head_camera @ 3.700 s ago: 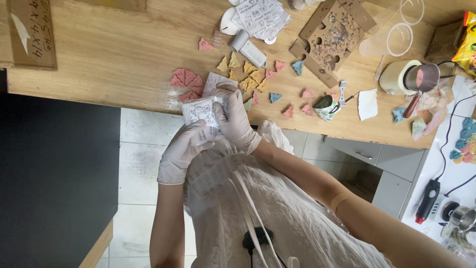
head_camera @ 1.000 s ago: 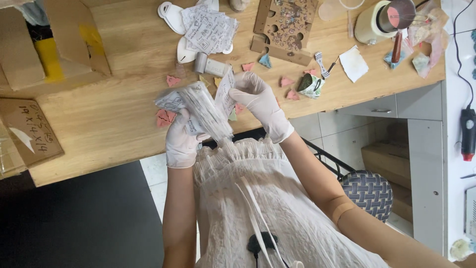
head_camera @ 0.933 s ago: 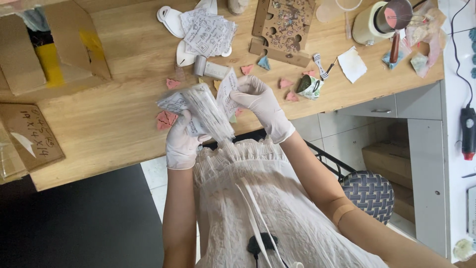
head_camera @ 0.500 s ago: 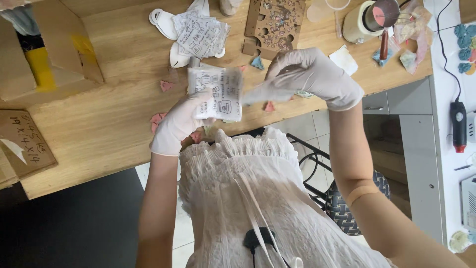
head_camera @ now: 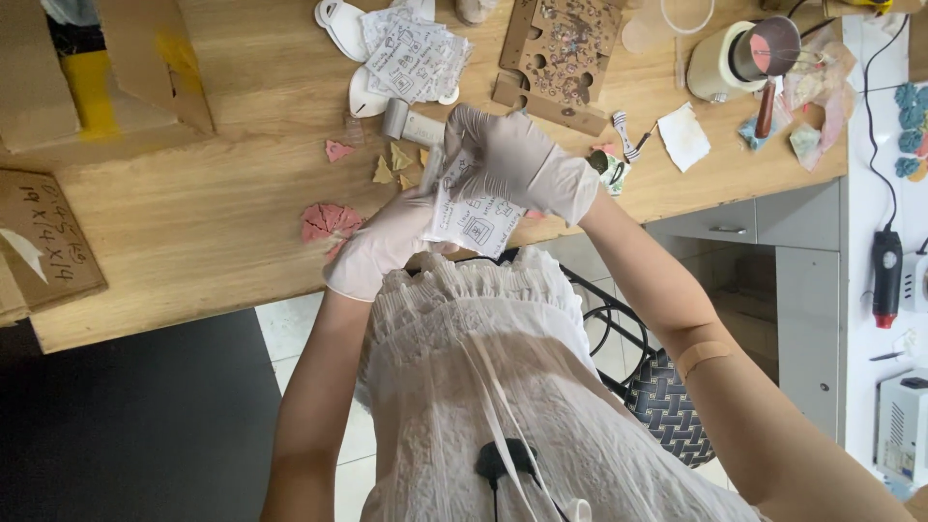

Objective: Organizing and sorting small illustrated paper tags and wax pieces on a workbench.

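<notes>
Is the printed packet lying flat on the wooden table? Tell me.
No, both gloved hands, left and right, hold the printed packet above the wooden table.

One head-worn camera looks steeply down, close over the person's chest and the wooden table

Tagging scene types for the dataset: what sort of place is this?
Probably a home craft workbench. A wooden tabletop carries small coloured cut pieces, a cardboard sheet with cut-out holes and folded printed papers. A heat-gun-like tool lies on the white counter alongside.
</notes>
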